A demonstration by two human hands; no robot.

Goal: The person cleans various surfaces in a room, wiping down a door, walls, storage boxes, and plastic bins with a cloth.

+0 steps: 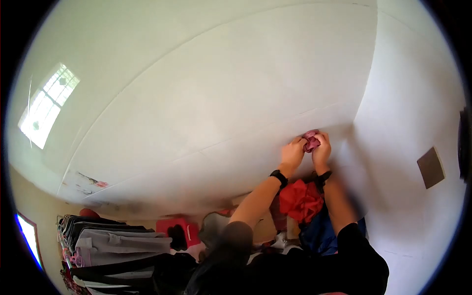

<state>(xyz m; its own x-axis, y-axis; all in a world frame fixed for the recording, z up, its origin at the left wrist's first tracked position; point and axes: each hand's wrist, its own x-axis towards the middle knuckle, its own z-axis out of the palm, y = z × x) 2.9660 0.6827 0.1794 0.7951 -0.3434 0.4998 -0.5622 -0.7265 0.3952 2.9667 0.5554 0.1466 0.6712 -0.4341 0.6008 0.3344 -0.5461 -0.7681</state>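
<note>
Both my arms stretch forward toward the white wall, near the corner. A crumpled pink cloth is bunched between my two hands. My left hand grips its left side with closed fingers. On the other side, my right hand is closed round the cloth's right edge. Dark bands circle both wrists. Below my hands lies a bright red cloth, partly behind my right forearm. Dark blue fabric sits beneath it. What kind of garment the pink cloth is, I cannot make out.
A rack of hanging clothes stands at the lower left. Beside it is a red box with a dark item against it. Cardboard and mixed items lie along the wall's foot. A brown square plate is on the right wall.
</note>
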